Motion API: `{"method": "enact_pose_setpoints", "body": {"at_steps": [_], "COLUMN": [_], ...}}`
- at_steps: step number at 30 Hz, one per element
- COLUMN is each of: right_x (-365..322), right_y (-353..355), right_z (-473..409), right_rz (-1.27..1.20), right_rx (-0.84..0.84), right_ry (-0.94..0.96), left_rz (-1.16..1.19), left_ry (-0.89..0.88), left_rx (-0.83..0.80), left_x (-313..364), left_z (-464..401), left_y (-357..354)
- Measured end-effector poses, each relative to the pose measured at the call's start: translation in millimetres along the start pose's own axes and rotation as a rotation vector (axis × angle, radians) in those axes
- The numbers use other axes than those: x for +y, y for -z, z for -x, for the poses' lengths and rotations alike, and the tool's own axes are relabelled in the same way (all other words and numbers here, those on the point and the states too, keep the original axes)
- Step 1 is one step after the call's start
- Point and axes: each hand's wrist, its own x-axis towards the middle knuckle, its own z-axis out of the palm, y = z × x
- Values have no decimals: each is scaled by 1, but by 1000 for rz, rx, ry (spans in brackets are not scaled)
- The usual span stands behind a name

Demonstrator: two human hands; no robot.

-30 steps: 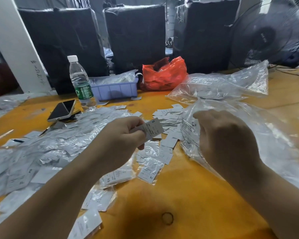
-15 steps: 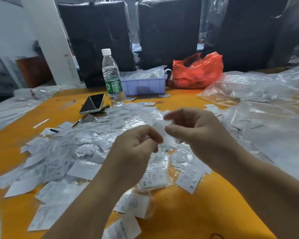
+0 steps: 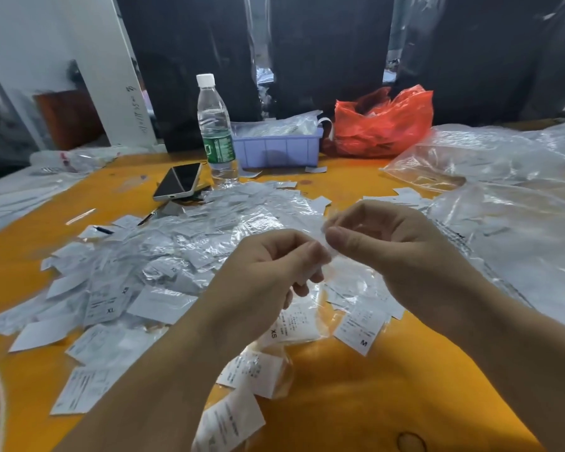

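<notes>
Clear film, thin and glossy, was all that sat between the two sets of fingertips. The left hand (image 3: 268, 278) had thumb and forefinger (image 3: 312, 254) closed together on one edge of a small plastic sleeve (image 3: 326, 230), and the right hand (image 3: 395, 252) had its thumb (image 3: 338, 239) clamped on the opposite edge. The other fingers of both hands were loosely curled. The sleeve was held in the air between the hands, over the near side of the heap of bagged size labels (image 3: 183, 256) and clear of the orange table (image 3: 356, 396). I could not tell whether a label was inside it (the film was blurred and almost see-through).

From where I stood, the likeliest trouble was the grip itself. Film that slick could slide out of so small a pinch, or its two walls could cling together and refuse to part. A hard pull might then tear it. A dropped sleeve would vanish at once among its look-alikes below.

Mixing sizes looked easy too, since an XS label (image 3: 291, 327) and an M label (image 3: 361, 327) lay close together under the wrists. Both forearms crossed loose labels near the table's front, and a careless sweep could push some off. Further back, a water bottle (image 3: 215, 132) stood just beside a phone (image 3: 177, 181), and a long reach might tip it.
</notes>
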Motion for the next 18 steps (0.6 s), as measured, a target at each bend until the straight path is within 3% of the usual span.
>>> {"method": "enact_pose_setpoints", "body": {"at_steps": [5,13,18], "right_x": [-1,-1,1], "right_y": [1,17,20], "right_z": [2,-4,-5], "right_rz": [-152,-416,-483], "right_rx": [-105,-82,-96], "right_ry": [-115,-272,-320], "left_rz": [5,90,9], "left_ry": [-16,-39,-60], "left_rx": [68,138,138], "left_x": [-2,-2,-4], "left_z": [1,1,1], "left_y": [0,7,7]}}
